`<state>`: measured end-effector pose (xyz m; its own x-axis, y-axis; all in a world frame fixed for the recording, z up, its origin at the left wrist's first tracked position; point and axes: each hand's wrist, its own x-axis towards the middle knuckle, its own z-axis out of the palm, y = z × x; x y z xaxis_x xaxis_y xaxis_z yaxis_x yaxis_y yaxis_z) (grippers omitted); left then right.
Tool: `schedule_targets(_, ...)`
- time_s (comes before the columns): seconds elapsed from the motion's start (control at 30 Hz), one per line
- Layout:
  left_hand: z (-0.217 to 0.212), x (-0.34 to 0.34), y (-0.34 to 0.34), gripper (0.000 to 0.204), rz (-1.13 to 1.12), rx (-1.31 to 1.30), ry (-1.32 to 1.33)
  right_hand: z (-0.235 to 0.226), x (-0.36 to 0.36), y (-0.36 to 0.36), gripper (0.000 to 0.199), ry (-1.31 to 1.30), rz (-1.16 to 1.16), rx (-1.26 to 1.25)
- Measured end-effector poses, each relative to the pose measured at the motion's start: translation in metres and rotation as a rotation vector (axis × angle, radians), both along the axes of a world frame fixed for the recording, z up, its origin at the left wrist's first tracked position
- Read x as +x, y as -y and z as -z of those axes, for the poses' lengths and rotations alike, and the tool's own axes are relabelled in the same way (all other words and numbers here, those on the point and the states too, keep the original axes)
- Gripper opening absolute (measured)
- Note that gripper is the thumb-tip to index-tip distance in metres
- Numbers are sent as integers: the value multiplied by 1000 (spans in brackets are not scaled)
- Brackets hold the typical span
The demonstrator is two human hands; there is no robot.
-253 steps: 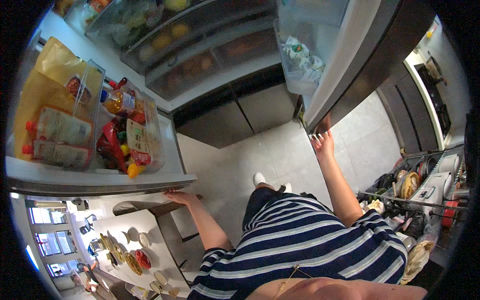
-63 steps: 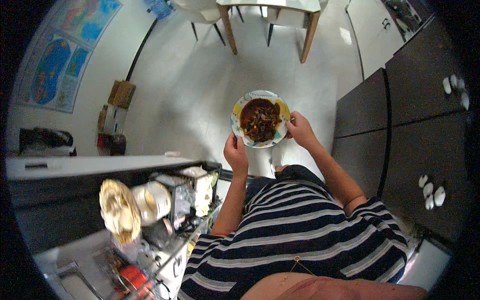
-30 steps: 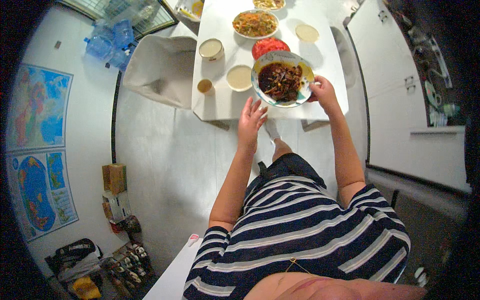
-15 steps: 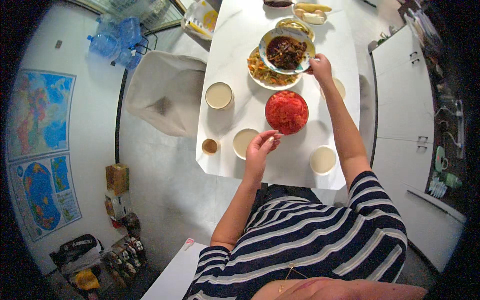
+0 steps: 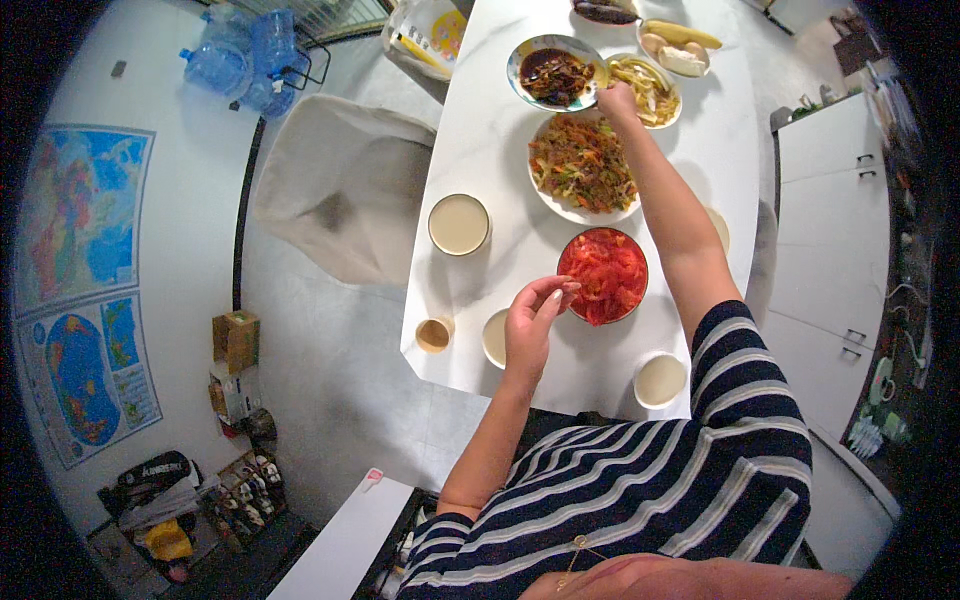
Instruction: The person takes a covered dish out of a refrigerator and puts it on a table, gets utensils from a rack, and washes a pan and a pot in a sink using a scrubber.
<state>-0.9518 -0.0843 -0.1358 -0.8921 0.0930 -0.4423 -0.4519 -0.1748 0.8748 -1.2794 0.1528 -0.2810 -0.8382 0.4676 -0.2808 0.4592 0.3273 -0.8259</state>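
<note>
My right hand point(image 5: 614, 103) grips the rim of a patterned plate point(image 5: 516, 80) of dark, saucy food, held at the far side of the table's dishes. Just nearer than it lies a large white plate point(image 5: 540, 195) of shredded mixed vegetables, and to its right a plate point(image 5: 655, 95) of pale yellowish food, partly hidden by my hand. My left hand point(image 5: 530, 325) is closed in a pinch beside the bowl of red chopped tomato point(image 5: 605, 272); whatever its fingertips hold, if anything, cannot be made out. Under that hand a cup of pale drink point(image 5: 495, 340) is partly covered.
More cups of pale drink stand at the left point(image 5: 459, 224) and near right point(image 5: 660, 381), plus a small brown-filled cup point(image 5: 433, 335). Farther back sit a plate of eggs and corn point(image 5: 680, 48) and a dark dish point(image 5: 606, 10). A covered chair point(image 5: 340, 190) is left of the white table point(image 5: 480, 120).
My right hand has carried the plate of dark food farther away and to the left, off from above the vegetable plate. My left hand stays pinched by the tomato bowl. The view has shifted.
</note>
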Motion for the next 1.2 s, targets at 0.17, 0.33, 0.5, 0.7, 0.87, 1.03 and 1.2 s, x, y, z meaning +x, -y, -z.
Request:
schedule_targets(0.17, 8, -14, -9, 27, -30, 67, -11, 8, -38, -25, 32, 62, 73, 160)
schedule_targets(0.33, 13, -15, -5, 26, -39, 35, -5, 10, -52, -16, 25, 120, 89, 108)
schedule_targets(0.5, 3, -13, -4, 24, -61, 9, -11, 5, -54, -13, 29, 143, 137, 90)
schedule_targets(0.7, -10, 1, 9, 24, -97, -37, -12, 18, -56, -8, 40, 198, 92, 67)
schedule_targets(0.87, -31, 25, 13, 24, -155, -41, -63, 29, -53, -14, 44, 182, 55, 162)
schedule_targets(1.03, -38, 53, 27, 25, -159, -18, -144, -10, -32, -16, 52, 165, 6, 213)
schedule_targets(1.2, -50, 78, 33, 27, -187, 83, -158, -104, 49, 12, 37, -336, 20, -525)
